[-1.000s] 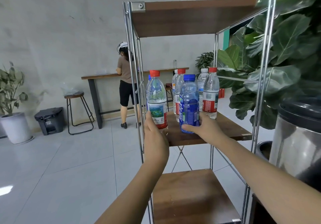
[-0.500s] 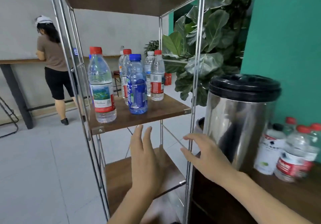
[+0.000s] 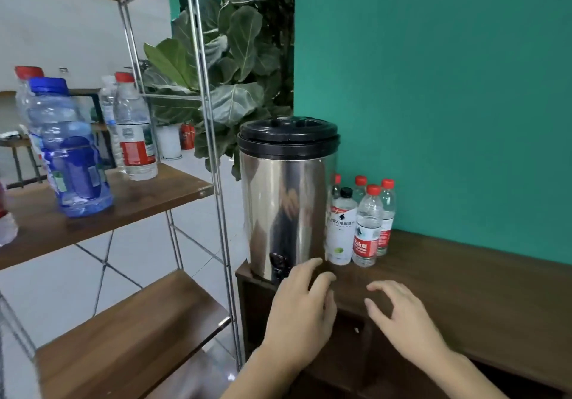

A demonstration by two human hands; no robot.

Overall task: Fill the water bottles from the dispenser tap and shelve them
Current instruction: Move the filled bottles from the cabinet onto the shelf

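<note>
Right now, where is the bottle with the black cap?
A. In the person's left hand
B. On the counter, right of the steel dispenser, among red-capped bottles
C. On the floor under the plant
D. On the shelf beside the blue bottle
B: the black-capped bottle stands on the counter just right of the dispenser, with red-capped bottles beside and behind it; both hands hold nothing.

Bottles (image 3: 366, 228) upright beside steel dispenser (image 3: 286, 197).
</note>
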